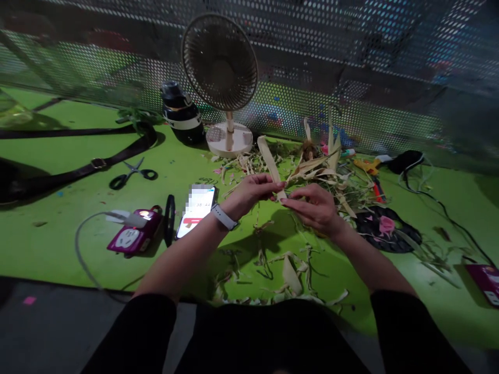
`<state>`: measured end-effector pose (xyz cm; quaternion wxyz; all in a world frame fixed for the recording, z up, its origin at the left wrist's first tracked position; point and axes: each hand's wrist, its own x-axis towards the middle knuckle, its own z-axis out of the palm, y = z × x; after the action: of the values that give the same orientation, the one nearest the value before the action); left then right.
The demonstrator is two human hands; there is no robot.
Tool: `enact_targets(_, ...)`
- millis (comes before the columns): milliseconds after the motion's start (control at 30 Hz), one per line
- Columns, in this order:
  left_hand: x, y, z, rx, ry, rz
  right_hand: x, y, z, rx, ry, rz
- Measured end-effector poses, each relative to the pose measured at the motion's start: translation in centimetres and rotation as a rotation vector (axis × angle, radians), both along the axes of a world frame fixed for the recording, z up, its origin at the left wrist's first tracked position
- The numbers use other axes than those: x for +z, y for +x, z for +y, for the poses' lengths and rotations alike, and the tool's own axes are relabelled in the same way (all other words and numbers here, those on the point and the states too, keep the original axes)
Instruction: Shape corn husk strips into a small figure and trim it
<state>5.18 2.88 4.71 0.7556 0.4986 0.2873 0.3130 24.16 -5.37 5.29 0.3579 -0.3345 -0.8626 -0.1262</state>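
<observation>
Green tabletop (179, 163), husk (268, 156) seemingly between hands (251, 191) (317, 208)

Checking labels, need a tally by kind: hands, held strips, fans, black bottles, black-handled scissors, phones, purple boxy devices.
Hands: 2
Held strip: 1
Fan: 1
Black bottle: 1
Black-handled scissors: 1
Phone: 1
Purple boxy devices: 2, one cut off
Total: 9

Frame centre: left hand (253, 189) and right hand (317, 208) both grip the lower end of a pale dry strip (268, 158), over a green worktop (50, 259). Right of centre: heap of dry husks (312, 167). Upper centre: fan (219, 62), dark bottle (182, 117) beside it. Left: scissors (134, 170), blades apart. Lower left: magenta device (134, 236), lit phone (198, 208). Lower centre: scattered scraps (291, 275).
</observation>
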Motion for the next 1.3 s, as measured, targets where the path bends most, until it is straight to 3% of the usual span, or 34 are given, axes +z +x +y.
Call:
enact_targets(133,0.2,0.0,-0.2,0.04,-0.064,-0.051,-0.2,-0.6,0.5,-0.106,0.149,-0.116)
enact_targets(267,0.6,-0.4,-0.2,-0.04,-0.132,0.019,-1.0,-0.5,0.7,-0.146,0.181,-0.172)
enact_targets(400,0.4,-0.3,-0.2,0.003,-0.128,0.042,-1.7,-0.1,1.0,-0.167,0.158,-0.124)
enact_targets(600,-0.2,0.2,-0.6,0.114,-0.093,0.043,-2.5,-0.4,1.8,-0.1,-0.006,0.191)
enact_targets(900,-0.3,0.9,-1.4,0.201,0.107,0.024,-2.4,-1.8,2.1,-0.174,-0.334,0.567)
enact_targets(1067,-0.5,0.9,-1.4,0.188,0.118,0.0,-2.4,-2.2,2.0,-0.22,-0.577,0.751)
enact_targets(1167,-0.5,0.7,-1.3,0.168,0.107,-0.021,-2.4,-2.0,2.3,-0.165,-0.714,0.837)
enact_targets(1300,-0.9,0.5,-1.0,0.048,0.067,-0.065,-2.0,-1.8,2.9,-0.084,-0.965,1.068)
